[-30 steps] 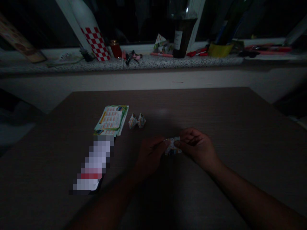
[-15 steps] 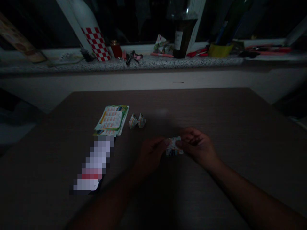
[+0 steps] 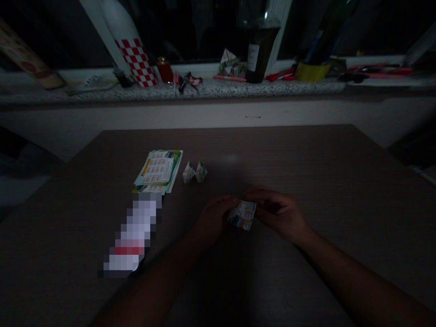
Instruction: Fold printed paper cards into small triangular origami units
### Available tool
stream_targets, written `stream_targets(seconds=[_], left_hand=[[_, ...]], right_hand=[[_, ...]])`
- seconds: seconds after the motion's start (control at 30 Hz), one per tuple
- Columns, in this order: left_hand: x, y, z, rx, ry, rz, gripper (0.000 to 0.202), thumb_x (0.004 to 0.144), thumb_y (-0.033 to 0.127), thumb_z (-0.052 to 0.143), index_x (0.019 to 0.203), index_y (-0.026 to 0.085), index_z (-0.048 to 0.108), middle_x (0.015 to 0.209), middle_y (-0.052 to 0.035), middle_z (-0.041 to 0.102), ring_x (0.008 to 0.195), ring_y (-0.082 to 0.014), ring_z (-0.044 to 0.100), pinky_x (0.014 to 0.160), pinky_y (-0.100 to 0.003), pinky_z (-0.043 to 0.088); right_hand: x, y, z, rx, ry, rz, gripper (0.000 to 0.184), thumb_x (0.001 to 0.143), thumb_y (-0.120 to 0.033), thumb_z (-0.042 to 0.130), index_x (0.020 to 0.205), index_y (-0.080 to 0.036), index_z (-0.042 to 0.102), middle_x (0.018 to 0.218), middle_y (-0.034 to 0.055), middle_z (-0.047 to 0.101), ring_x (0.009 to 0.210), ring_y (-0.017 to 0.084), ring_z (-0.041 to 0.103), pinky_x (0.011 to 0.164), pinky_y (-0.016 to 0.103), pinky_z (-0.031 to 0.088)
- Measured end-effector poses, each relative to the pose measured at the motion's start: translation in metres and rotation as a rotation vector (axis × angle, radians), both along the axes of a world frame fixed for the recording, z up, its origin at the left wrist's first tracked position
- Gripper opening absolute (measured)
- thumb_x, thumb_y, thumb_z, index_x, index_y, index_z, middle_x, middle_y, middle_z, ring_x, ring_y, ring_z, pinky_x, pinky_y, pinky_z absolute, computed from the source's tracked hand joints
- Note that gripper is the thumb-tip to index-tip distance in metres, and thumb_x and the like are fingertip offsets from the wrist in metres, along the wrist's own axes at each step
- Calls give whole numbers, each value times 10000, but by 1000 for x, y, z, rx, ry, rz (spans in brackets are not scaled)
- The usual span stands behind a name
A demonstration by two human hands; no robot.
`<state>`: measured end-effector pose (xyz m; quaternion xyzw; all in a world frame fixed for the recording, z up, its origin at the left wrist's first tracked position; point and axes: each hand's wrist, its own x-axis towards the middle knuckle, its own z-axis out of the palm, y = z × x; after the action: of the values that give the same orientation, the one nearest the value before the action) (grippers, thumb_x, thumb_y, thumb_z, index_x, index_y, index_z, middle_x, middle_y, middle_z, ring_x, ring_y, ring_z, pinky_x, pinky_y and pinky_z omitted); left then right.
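Two bare hands work over a brown, wood-grained table (image 3: 289, 154), with a small folded square of white paper with colourful print (image 3: 243, 214) between them. Taking that square as the middle of the dial and twelve as straight ahead, the left hand (image 3: 214, 215) lies at nine o'clock, its thumb and fingers pinching the square's left side. At three o'clock is the right hand (image 3: 284, 215): its fingers are curled, the foremost reaching along the square's upper edge and the thumb beside its right edge. Whether the right fingers press on the paper, I cannot tell in the dim light.

Between ten and eleven o'clock stands a pair of small, pointed, folded shapes of printed paper (image 3: 194, 172), close together on the table. Farther out at ten is an uneven stack of green and white printed cards (image 3: 158, 168); by its near edge, around nine, lies a long, pale, dark-edged flat object (image 3: 134, 231), its face pixelated.

Along the grey speckled stone sill (image 3: 225, 89) beyond the table stand a white bottle with red checks (image 3: 136, 59) at eleven, a dark bottle with a pale label (image 3: 260, 56) at twelve and a yellow ring-shaped roll (image 3: 312, 72) at one.
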<state>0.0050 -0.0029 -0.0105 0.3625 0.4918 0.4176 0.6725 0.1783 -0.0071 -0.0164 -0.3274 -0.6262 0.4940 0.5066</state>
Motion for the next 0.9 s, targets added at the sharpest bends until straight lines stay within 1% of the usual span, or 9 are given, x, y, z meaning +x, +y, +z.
stream_targets(seconds=[0.1,0.2,0.3,0.4,0.47,0.53,0.6,0.73,0.9], left_hand=[[-1,-1,3,77,46,-132,228,761,317,574,593,174,627,561,-3,590,528,-137,542,525,-245,427],[-4,0,2,187,179,-249,292,834,350,503,647,164,628,580,-7,589,544,-134,539,534,-244,423],[-9,0,1,372,294,-221,117,800,254,558,826,165,630,736,-6,637,670,-139,590,607,-234,454],[-14,-2,4,559,384,-180,317,737,159,619,1051,190,591,957,-36,673,855,-171,631,739,-264,494],[-18,-3,8,694,463,-184,440,703,106,632,1127,208,574,1055,-51,673,948,-191,631,821,-294,493],[-21,-4,13,829,546,-230,424,682,57,617,1075,216,620,1054,-46,686,971,-194,632,865,-307,480],[-24,-4,17,908,578,-269,313,687,69,630,968,202,664,974,-41,707,918,-190,647,838,-300,489],[-28,0,18,879,550,-278,198,715,157,692,910,191,699,914,-49,726,852,-184,665,782,-291,512],[-30,4,17,792,447,-174,180,712,200,727,892,191,728,892,-53,739,818,-177,676,752,-287,533]], right_hand=[[2,0,2,78,-63,6,94,812,-233,684,900,-236,717,1022,83,675,971,217,637,859,376,508],[2,-1,3,23,-72,-38,99,817,-290,680,886,-222,699,948,79,693,891,209,648,806,359,526],[1,-2,3,-100,-76,-109,151,798,-334,693,889,-214,696,813,44,695,738,171,646,677,296,536],[1,-2,3,-182,-38,-141,198,779,-352,709,923,-216,705,742,19,673,665,148,625,606,261,517],[0,-1,2,-210,-2,-138,253,775,-348,715,994,-225,692,705,-1,650,626,132,606,572,243,497],[-1,0,2,-226,30,-125,288,768,-341,724,1026,-226,667,682,-16,630,598,118,589,549,230,481],[-1,0,3,-238,61,-112,262,756,-348,735,967,-214,654,679,-16,627,589,113,585,538,224,477],[-2,1,6,-256,78,-124,230,720,-376,760,797,-196,638,655,-5,629,569,114,581,524,225,484],[2,1,8,-205,49,-168,185,737,-385,744,803,-218,704,675,8,679,582,125,603,532,234,484]])
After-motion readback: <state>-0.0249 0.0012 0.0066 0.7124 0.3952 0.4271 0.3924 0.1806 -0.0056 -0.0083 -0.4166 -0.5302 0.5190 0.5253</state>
